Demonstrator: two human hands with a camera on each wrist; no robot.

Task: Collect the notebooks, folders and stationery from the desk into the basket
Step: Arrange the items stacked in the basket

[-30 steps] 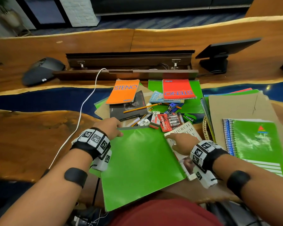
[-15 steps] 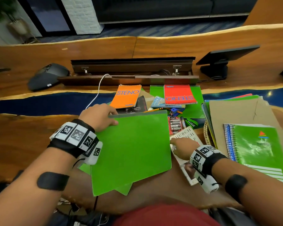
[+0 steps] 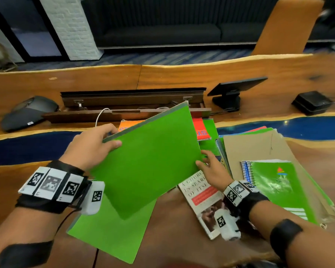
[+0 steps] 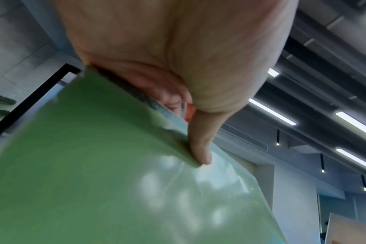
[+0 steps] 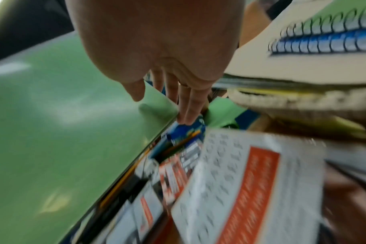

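My left hand (image 3: 110,137) grips the upper left edge of a green folder (image 3: 147,161), thumb on top, and holds it tilted above the desk. The left wrist view shows the thumb (image 4: 198,148) pressed on the folder (image 4: 94,181). My right hand (image 3: 205,159) is at the folder's right edge with straight fingers (image 5: 186,105) reaching under the folder (image 5: 63,123); the thumb hovers above it. A second green folder (image 3: 112,235) lies flat underneath. The basket (image 5: 293,102) at right carries a brown envelope (image 3: 259,146) and a green spiral notebook (image 3: 275,182).
A paperback book (image 3: 197,190) lies under my right wrist. Red (image 3: 200,130) and orange (image 3: 128,125) steno pads peek out behind the folder. Batteries and pencils (image 5: 171,173) lie below it. A tablet stand (image 3: 234,88), grey device (image 3: 27,111) and white cable (image 3: 100,117) sit behind.
My left hand has lifted the green folder off the desk and tilted it up, uncovering a second folder. My right hand left the book and moved to the folder's right edge.
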